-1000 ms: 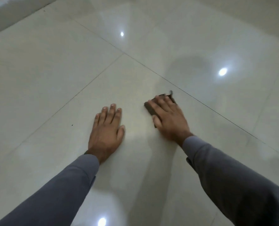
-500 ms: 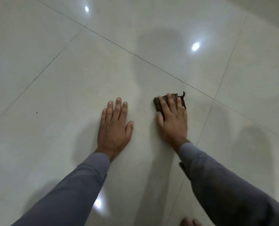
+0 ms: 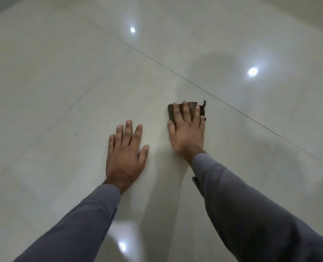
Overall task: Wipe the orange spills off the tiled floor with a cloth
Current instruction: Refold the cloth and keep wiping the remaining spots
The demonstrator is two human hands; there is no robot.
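Note:
A small dark brown cloth (image 3: 191, 105) lies folded on the glossy pale tiled floor (image 3: 62, 87). My right hand (image 3: 187, 130) presses flat on it with straight fingers, covering most of it; only its far edge and a frayed corner show. My left hand (image 3: 125, 153) rests flat on the bare tile to the left, fingers spread, holding nothing. No orange spill is visible on the tiles around the hands.
Dark grout lines (image 3: 232, 108) cross the floor diagonally beyond the cloth. Ceiling lights reflect as bright spots (image 3: 253, 71) on the tiles. A tiny dark speck (image 3: 76, 134) lies left of my left hand. Grey sleeves cover both forearms.
The view has shifted and the grout lines sit differently in frame. My right hand with the cloth has slid slightly over the tile; my left hand stays flat on the floor.

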